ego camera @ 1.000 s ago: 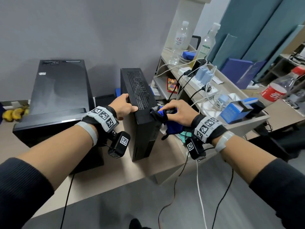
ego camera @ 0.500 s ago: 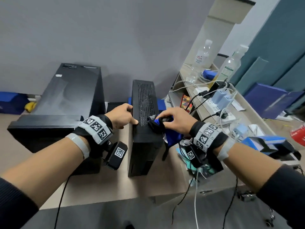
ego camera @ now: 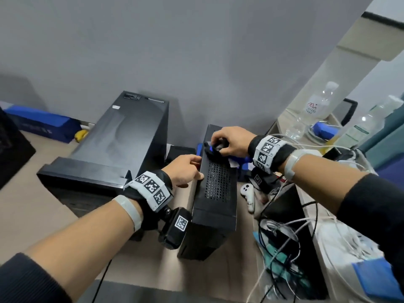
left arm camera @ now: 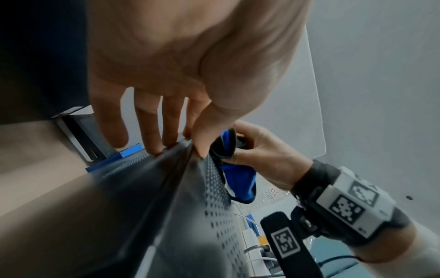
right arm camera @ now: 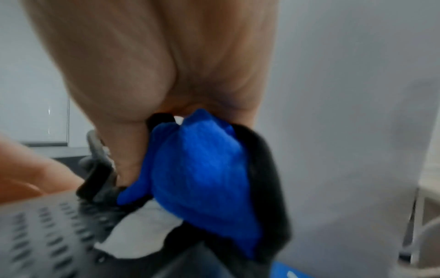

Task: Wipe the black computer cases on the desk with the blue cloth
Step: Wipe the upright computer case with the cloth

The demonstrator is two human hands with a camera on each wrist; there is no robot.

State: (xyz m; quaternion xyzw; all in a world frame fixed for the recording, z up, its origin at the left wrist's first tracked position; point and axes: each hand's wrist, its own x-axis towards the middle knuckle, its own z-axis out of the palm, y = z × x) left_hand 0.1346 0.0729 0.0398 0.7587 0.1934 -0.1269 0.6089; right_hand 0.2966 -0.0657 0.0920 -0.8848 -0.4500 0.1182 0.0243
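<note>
Two black computer cases stand on the desk: a large one (ego camera: 122, 145) on the left and a slim one (ego camera: 216, 193) with a perforated top in the middle. My left hand (ego camera: 192, 169) pinches the slim case's upper left edge (left arm camera: 171, 169), thumb on the perforated face and fingers on the other side. My right hand (ego camera: 227, 141) grips the bunched blue cloth (ego camera: 211, 148) with black trim and presses it on the far end of the slim case's top. The cloth (right arm camera: 202, 169) hangs below my right palm, just above the perforated panel (right arm camera: 35, 225).
A white controller (ego camera: 248, 193) and a tangle of cables (ego camera: 284, 237) lie right of the slim case. Plastic bottles (ego camera: 314, 110) stand on the raised shelf at the right. A blue box (ego camera: 43, 125) sits at the far left by the grey wall.
My right hand has carried the cloth from the slim case's near right side up to the far end of its top. My left hand stays on the case's left edge.
</note>
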